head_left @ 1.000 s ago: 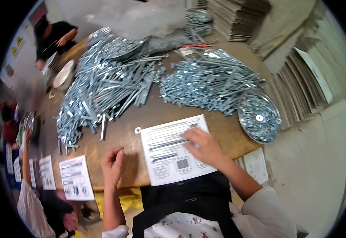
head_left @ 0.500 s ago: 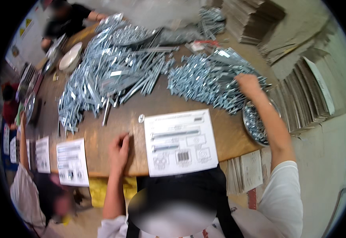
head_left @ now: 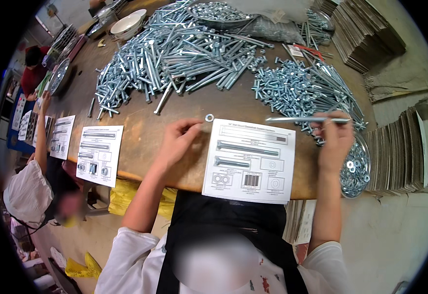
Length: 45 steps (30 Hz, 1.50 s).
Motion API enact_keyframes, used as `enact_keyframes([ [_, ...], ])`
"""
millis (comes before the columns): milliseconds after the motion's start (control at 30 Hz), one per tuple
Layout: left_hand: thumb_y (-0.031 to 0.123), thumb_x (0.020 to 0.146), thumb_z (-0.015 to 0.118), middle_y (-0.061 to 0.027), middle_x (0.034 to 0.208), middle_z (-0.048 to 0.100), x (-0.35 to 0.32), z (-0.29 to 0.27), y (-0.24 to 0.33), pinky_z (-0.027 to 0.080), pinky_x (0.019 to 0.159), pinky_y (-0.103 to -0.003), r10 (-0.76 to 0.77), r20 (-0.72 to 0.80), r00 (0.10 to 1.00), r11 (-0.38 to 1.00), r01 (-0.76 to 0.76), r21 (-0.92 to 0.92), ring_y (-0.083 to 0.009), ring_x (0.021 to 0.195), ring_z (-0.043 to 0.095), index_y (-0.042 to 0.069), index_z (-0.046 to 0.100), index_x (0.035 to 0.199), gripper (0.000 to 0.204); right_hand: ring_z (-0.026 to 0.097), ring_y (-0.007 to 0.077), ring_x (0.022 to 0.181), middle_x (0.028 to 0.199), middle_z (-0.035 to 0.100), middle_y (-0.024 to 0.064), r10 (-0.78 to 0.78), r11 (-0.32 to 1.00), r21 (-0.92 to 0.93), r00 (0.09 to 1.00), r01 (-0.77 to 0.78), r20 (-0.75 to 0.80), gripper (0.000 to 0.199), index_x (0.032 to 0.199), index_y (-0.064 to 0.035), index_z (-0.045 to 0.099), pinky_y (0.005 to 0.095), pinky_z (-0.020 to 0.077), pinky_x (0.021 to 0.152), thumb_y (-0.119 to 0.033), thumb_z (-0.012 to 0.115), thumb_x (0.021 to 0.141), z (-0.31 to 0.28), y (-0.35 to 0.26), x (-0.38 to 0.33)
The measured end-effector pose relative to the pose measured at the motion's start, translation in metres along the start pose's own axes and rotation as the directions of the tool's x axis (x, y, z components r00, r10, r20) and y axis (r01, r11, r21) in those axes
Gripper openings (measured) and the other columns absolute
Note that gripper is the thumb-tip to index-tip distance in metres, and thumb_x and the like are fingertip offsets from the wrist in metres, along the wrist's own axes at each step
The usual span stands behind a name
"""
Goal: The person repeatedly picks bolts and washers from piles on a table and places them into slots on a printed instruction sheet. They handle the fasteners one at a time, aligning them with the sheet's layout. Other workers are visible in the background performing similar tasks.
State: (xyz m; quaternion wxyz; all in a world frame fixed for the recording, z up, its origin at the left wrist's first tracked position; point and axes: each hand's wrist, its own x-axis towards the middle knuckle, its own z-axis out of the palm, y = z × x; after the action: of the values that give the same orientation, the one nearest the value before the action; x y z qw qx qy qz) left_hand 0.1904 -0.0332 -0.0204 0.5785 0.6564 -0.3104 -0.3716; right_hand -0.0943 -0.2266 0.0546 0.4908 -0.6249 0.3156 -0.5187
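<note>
One long bolt (head_left: 306, 119) is being pinched in the right hand (head_left: 335, 139) above the desk's (head_left: 140, 132) near edge. One washer (head_left: 209, 117) is being touched by the left hand's (head_left: 177, 142) loosely curled, empty fingers beside one printed sheet (head_left: 249, 160).

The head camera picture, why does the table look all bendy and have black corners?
Head view: a fisheye lens bows the wooden table edge and leaves black corners; the bolt pile glints under bright light; the long bolt in the right hand stays sharp.
</note>
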Motion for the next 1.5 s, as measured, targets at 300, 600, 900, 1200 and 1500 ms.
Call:
enact_keyframes([
  [300, 0.01, 0.092, 0.066, -0.0054, 0.099, 0.068, 0.022, 0.025, 0.003, 0.05, 0.077, -0.026, 0.102, 0.202, 0.974, 0.934, -0.164, 0.317, -0.0102, 0.084, 0.061, -0.002, 0.069, 0.112, 0.024, 0.071, 0.0165, 0.083, 0.102, 0.07, 0.0145, 0.366, 0.9, 0.199, 0.92, -0.389, 0.142, 0.013, 0.108, -0.0029, 0.051, 0.0192, 0.0526, 0.064, -0.002, 0.056, 0.095, 0.062, 0.057, -0.049],
  [600, 0.007, 0.089, 0.069, -0.0021, 0.093, 0.065, 0.031, 0.03, -0.017, 0.049, 0.075, -0.024, 0.092, 0.263, 0.96, 0.932, -0.176, 0.316, -0.0085, 0.083, 0.059, 0.002, 0.067, 0.113, 0.025, 0.065, 0.0168, 0.071, 0.096, 0.066, 0.0079, 0.08, 0.775, -0.622, 0.96, 0.109, 0.268, 0.027, 0.105, -0.0047, 0.069, 0.0288, 0.0516, 0.065, -0.008, 0.073, 0.079, -0.004, 0.064, -0.048],
  [900, 0.009, 0.084, 0.074, -0.0027, 0.081, 0.061, 0.032, 0.033, -0.007, 0.046, 0.065, -0.025, 0.132, 0.266, 0.955, 0.922, -0.217, 0.321, -0.0088, 0.068, 0.053, 0.001, 0.072, 0.104, 0.021, 0.066, 0.0196, 0.073, 0.088, 0.066, 0.0059, -0.082, 0.75, -0.618, 0.96, 0.237, 0.268, 0.015, 0.094, -0.0072, 0.076, 0.0294, 0.051, 0.066, -0.007, 0.073, 0.079, -0.007, 0.079, -0.045],
  [1200, 0.009, 0.092, 0.067, -0.0054, 0.099, 0.07, 0.054, 0.031, 0.0, 0.05, 0.077, -0.024, 0.133, 0.24, 0.962, 0.928, -0.206, 0.311, -0.0095, 0.085, 0.062, -0.001, 0.069, 0.114, 0.024, 0.065, 0.0223, 0.068, 0.085, 0.069, 0.0112, 0.001, 0.811, -0.58, 0.992, 0.073, 0.127, 0.019, 0.102, -0.0048, 0.073, 0.0315, 0.0509, 0.06, -0.009, 0.069, 0.084, -0.024, 0.075, -0.021],
  [1500, 0.005, 0.08, 0.062, -0.0103, 0.098, 0.06, 0.137, 0.155, 0.016, 0.052, 0.075, -0.043, 0.359, 0.671, 0.648, 0.174, -0.753, 0.634, -0.0322, 0.091, 0.063, 0.009, 0.066, 0.097, 0.018, 0.067, 0.0328, 0.077, 0.085, 0.067, 0.0123, 0.088, 0.262, -0.922, 0.944, 0.285, 0.317, 0.011, 0.082, -0.0078, 0.071, 0.0451, 0.0523, 0.069, -0.018, 0.067, 0.08, -0.003, 0.097, 0.025],
])
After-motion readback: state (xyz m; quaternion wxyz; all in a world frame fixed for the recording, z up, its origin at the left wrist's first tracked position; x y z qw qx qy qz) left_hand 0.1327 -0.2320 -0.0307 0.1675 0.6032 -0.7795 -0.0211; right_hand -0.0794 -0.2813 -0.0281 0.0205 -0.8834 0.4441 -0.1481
